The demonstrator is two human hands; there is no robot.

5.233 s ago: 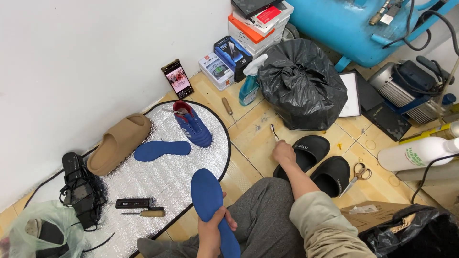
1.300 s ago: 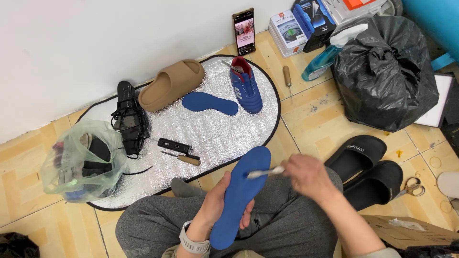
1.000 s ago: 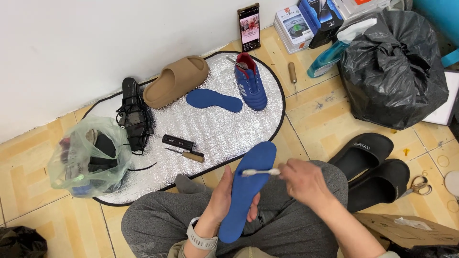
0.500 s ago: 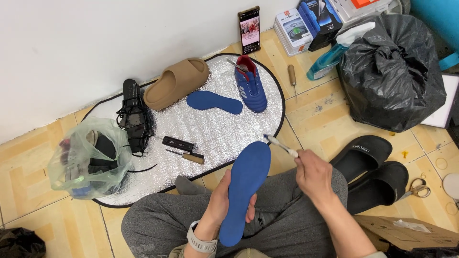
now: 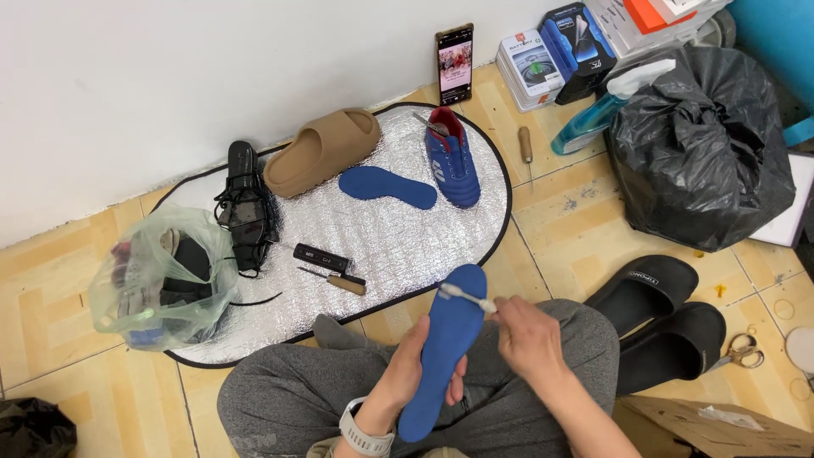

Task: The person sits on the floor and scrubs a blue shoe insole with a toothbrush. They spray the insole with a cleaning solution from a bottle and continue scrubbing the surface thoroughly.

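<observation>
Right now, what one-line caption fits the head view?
Left hand holds a blue insole while right hand brushes it with a small brush.

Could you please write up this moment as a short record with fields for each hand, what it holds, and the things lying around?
left hand: left hand cradles the blue insole from beneath, over the lap
right hand: right hand pinches a small white brush, its head at the insole's upper end
mat: silver mat carries a tan slide, a second blue insole, a blue shoe, a black sandal
floor right: black slippers, scissors, black bag
wall: phone leans upright
</observation>
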